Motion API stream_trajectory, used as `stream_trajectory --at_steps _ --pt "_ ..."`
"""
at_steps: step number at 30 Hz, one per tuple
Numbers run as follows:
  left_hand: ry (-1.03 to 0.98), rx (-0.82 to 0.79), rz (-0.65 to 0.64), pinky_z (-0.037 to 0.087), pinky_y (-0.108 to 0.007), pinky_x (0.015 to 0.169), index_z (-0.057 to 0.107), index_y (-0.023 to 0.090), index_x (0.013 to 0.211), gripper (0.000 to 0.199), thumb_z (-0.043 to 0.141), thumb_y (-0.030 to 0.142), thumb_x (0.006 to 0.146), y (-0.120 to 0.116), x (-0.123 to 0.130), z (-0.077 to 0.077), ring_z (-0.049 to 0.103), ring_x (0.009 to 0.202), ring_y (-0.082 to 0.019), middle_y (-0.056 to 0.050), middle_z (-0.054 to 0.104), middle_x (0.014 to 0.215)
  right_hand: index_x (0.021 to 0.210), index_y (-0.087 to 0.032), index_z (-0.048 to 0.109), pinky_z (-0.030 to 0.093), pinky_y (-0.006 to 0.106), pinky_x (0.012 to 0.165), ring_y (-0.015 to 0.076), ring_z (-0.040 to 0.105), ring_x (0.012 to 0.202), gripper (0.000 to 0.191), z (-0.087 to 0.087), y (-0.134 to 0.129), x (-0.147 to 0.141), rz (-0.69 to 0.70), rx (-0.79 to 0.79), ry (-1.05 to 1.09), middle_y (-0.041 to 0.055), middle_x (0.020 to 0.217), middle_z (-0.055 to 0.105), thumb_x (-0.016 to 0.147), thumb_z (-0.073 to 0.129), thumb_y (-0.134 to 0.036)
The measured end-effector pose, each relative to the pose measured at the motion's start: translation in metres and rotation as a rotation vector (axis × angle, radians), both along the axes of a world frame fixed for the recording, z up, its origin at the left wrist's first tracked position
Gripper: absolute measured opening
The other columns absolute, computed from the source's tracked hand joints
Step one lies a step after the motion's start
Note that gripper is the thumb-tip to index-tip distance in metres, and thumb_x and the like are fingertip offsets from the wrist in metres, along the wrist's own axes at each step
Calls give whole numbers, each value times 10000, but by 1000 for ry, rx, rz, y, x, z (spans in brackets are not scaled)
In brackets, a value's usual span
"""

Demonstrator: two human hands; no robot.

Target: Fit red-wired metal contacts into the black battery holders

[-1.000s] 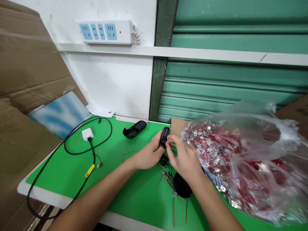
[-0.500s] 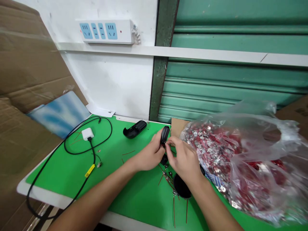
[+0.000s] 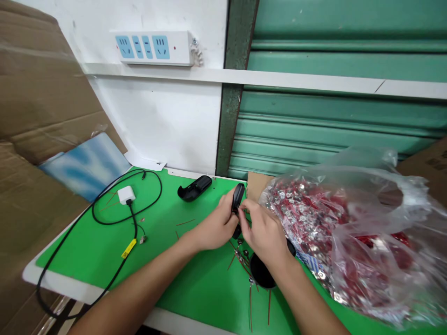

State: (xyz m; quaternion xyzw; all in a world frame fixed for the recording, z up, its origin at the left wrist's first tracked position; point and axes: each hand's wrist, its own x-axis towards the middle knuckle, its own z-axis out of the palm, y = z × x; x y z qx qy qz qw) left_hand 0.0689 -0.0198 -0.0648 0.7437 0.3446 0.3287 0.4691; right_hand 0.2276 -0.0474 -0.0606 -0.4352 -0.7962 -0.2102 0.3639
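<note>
My left hand (image 3: 218, 224) is wrapped round a black plastic housing (image 3: 238, 195), held upright above the green table. Pinched fingers of my right hand (image 3: 260, 228) touch the housing's right side; what they grip is too small to make out. Below the hands lie small metal parts with red wires (image 3: 240, 256). A round black container (image 3: 261, 272) sits partly under my right wrist. Behind my left hand rests a separate black shell (image 3: 194, 188), its hollow side showing.
A clear plastic bag (image 3: 314, 223) full of metal pieces and red wires covers the right side. On the left are a black cable (image 3: 75, 223) with a white adapter (image 3: 126, 195), a blue-and-white sheet (image 3: 87, 158) and cardboard (image 3: 45, 83). A power strip (image 3: 150, 47) hangs on the wall.
The black housing has turned slightly in my left hand, showing more of its edge. Both hands stay in nearly the same place.
</note>
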Motion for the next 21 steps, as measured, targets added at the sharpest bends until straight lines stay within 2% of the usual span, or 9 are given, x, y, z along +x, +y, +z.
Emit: stream_trajectory --at_steps 6,12,14,16,18,21 --pt "16 88 5 231 -515 1384 165 93 1639 724 381 158 951 -3 1 -1 333 1559 -257 -214 389 1601 1132 -201 535 517 324 627 216 707 683 114 -2 -1 0 23 -26 55 49 815 721 1054 475 -144" --pt "-73 80 -10 281 -482 1350 334 143 1531 581 394 176 954 -4 4 3 402 1474 -239 -169 453 1538 1084 -226 563 546 330 651 218 729 715 131 2 -2 3 70 -34 148 46 837 743 1009 563 -118" --pt "-126 6 -19 301 -459 1332 378 167 1481 524 391 184 957 -2 3 6 428 1449 -225 -140 486 1504 1129 -243 572 580 335 722 211 747 768 200 6 -2 5 105 -114 278 28 879 761 975 621 -127" --pt "-170 -101 -13 335 -452 1301 397 191 1442 487 395 195 955 -1 1 11 458 1413 -221 -110 522 1455 1176 -259 569 607 340 796 197 753 822 292 9 -2 6 149 -220 503 16 934 762 928 685 -158" --pt "-190 -187 8 364 -460 1264 401 209 1414 476 410 196 938 1 -1 15 484 1358 -223 -86 546 1404 1197 -264 577 617 348 827 199 742 902 356 11 -2 6 157 -300 704 38 1034 741 883 733 -204" --pt "-181 -227 21 384 -448 1224 415 209 1371 471 424 190 901 2 -4 20 495 1284 -220 -67 552 1339 1248 -263 595 621 375 867 237 703 1098 368 10 -1 6 168 -408 848 101 1229 683 898 708 -262"
